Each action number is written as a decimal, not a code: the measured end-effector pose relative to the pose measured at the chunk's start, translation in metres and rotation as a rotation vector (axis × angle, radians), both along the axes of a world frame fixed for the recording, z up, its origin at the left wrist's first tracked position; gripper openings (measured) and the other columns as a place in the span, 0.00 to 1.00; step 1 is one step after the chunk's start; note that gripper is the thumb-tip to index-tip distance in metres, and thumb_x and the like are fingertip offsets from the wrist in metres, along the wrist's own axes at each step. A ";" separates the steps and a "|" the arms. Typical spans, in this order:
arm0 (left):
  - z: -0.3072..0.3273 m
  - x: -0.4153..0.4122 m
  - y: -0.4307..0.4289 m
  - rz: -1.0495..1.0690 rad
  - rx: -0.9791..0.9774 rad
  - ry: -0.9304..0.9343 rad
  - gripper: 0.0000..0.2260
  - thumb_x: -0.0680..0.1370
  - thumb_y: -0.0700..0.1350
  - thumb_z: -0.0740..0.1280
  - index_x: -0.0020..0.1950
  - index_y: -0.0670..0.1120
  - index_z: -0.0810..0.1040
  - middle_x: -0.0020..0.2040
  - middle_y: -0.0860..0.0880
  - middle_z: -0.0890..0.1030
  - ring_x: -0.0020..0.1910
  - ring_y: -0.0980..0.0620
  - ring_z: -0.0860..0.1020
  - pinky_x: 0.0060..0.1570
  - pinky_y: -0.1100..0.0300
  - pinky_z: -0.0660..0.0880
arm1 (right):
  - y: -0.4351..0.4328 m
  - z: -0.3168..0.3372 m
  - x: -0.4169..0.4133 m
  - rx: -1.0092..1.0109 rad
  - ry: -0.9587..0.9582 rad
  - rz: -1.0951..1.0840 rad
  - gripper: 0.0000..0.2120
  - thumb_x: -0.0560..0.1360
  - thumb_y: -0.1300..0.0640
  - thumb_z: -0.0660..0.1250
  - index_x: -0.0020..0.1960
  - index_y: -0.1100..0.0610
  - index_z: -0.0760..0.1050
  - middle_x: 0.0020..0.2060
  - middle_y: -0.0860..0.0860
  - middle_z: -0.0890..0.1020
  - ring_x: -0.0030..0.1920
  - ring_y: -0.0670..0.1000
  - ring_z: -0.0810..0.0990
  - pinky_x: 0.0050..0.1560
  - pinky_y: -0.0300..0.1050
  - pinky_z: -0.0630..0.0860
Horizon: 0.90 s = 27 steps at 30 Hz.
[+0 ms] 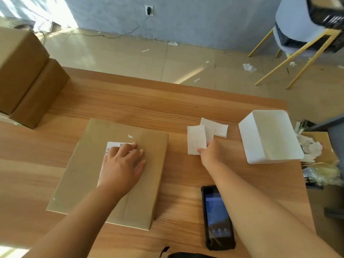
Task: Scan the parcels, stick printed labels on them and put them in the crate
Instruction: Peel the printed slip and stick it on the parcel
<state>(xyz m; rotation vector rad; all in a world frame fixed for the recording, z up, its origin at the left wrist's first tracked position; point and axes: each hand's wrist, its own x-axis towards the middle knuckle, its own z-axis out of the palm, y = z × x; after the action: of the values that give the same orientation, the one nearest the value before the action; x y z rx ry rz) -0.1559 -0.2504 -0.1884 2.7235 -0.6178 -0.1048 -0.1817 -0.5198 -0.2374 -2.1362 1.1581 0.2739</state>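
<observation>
Flat brown cardboard parcel [149, 183] lies left of centre on the wooden table [130, 105]. Its long axis runs from near edge to far edge, far end skewed slightly right. Left hand [122, 161] is flat, fingers straight, pressing the white printed label [112, 146] onto the parcel top. Right hand [209, 151] pinches white paper slips [195, 140] just right of the parcel. Black handheld scanner [216, 216] sits by the near edge.

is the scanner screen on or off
On. The scanner shows a lit bluish screen with a row of icons near its lower edge.
</observation>
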 end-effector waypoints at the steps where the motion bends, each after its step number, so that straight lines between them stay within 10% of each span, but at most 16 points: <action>1: 0.000 0.000 0.000 0.000 0.008 0.008 0.19 0.72 0.57 0.59 0.50 0.49 0.83 0.55 0.47 0.80 0.47 0.36 0.76 0.48 0.43 0.76 | 0.000 0.001 -0.001 0.006 -0.006 -0.009 0.12 0.75 0.56 0.69 0.56 0.58 0.73 0.51 0.54 0.80 0.49 0.56 0.80 0.41 0.48 0.76; 17: 0.018 0.009 0.024 -0.087 -0.216 0.220 0.14 0.73 0.47 0.72 0.58 0.50 0.80 0.63 0.52 0.75 0.62 0.44 0.69 0.57 0.57 0.67 | 0.025 0.044 -0.025 0.082 -0.302 -0.286 0.11 0.76 0.60 0.66 0.57 0.56 0.71 0.54 0.53 0.80 0.51 0.55 0.81 0.37 0.44 0.76; 27: 0.067 0.026 0.055 -0.015 -0.545 0.408 0.12 0.75 0.52 0.67 0.58 0.56 0.75 0.54 0.62 0.75 0.52 0.62 0.75 0.47 0.69 0.71 | 0.112 0.127 -0.029 0.463 -0.352 0.172 0.05 0.74 0.58 0.68 0.42 0.51 0.81 0.34 0.50 0.78 0.34 0.50 0.76 0.36 0.43 0.72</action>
<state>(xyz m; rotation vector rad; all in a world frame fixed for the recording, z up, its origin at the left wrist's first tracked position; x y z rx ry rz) -0.1299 -0.1957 -0.1209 2.0891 -0.4608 -0.4173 -0.2109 -0.4077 -0.1106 -1.7805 0.6358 0.2064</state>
